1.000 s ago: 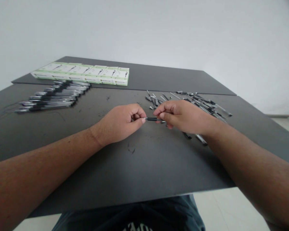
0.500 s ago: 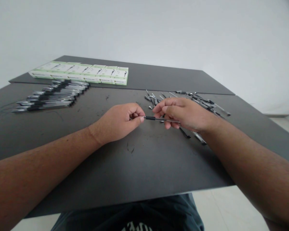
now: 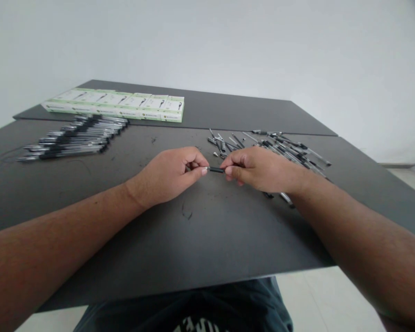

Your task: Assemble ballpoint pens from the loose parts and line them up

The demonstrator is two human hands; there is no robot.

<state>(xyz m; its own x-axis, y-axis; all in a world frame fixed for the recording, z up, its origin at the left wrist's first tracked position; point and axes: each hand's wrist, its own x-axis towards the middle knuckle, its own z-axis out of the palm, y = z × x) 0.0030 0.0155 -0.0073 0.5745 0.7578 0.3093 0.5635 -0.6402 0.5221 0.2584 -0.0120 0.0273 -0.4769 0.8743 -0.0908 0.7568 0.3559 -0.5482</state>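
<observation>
Since the earlier frame, the right hand [image 3: 259, 168] has closed in a pinch on the black-gripped pen [image 3: 216, 169]; the left hand [image 3: 174, 174] pinches its other end, over the table [image 3: 207, 244], between its left and right edges. Lined-up pens [image 3: 79, 134] lie toward the far left corner.

Boxes [image 3: 114, 103]: white and green, I see them rowed on the far panel [image 3: 235, 110], left side.
Near panel [image 3: 159, 263]: dark grey, seam at its far edge.
Marks [image 3: 190, 216]: thin, dark; scratches or strands, I cannot tell.
Wall [image 3: 207, 46]: pale, plain.
Floor [image 3: 327, 295]: light tiles, lower right.
</observation>
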